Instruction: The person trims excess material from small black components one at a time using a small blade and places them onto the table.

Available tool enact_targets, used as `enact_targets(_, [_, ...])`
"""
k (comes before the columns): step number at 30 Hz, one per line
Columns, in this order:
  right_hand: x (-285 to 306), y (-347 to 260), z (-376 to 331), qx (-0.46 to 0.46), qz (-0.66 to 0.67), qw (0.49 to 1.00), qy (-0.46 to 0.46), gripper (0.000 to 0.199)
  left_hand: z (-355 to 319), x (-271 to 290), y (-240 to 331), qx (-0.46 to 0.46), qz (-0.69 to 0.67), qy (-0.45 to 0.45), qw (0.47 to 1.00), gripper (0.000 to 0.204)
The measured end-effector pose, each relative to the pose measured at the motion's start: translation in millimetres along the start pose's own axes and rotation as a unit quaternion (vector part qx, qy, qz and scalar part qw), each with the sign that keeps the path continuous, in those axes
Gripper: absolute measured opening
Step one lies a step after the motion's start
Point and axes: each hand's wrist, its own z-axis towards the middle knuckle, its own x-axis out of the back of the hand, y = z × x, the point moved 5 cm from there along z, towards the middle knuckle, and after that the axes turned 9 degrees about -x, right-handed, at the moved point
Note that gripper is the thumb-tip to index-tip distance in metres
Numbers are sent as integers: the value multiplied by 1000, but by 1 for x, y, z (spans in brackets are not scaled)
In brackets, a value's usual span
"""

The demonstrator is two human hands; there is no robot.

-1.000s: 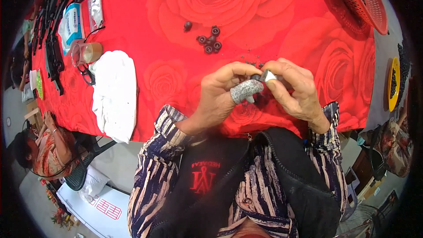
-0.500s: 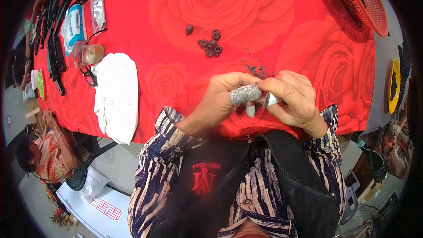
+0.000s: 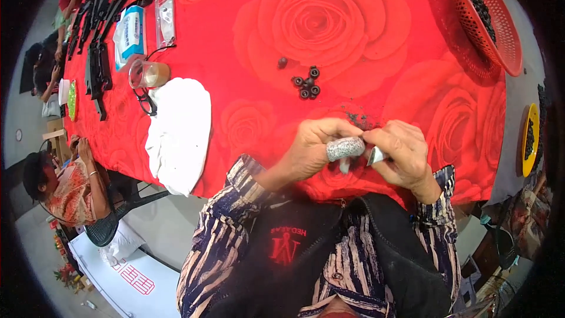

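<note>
My left hand [image 3: 310, 151] and my right hand [image 3: 401, 152] meet fingertip to fingertip over the near part of the red table. A grey speckled finger wrap [image 3: 345, 149] covers one finger of the left hand. The left fingers pinch something small, which they hide. Against the right palm sits a small whitish wedge-shaped piece [image 3: 377, 155] with a dark edge, gripped by the curled fingers. Dark crumbs [image 3: 360, 120] lie just beyond the fingertips. Farther off are several dark round parts [image 3: 306, 85] in a cluster, with a single dark round part [image 3: 282, 62] apart from them.
A white cloth [image 3: 179, 135] lies at left, near glasses [image 3: 146, 102], a plastic cup [image 3: 149, 74] and a blue-white packet [image 3: 130, 36]. Long black parts [image 3: 99, 76] are heaped far left. At right stand a red basket [image 3: 487, 23] and a yellow plate [image 3: 531, 141], both holding dark pieces.
The view has shifted, so the tabletop things appear farther right and lower. My hands stay joined at the fingertips, with the whitish piece still in the right one.
</note>
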Motion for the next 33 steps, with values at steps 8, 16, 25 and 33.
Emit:
enact_targets(8, [34,27,-8,-185,13,982,26,21,4,29,65,-309,343,178,869,19])
enact_targets(16, [37,31,-38,-218,-41,975,-6,24,4,48,85,-364,505,277,732,19])
enact_targets(25, [15,17,-50,-184,-130,970,-95,29,11,63,76,-290,473,303,775,31])
enact_targets(33, [21,-2,-5,-78,-15,996,45,28,4,19,60,-268,265,79,923,15])
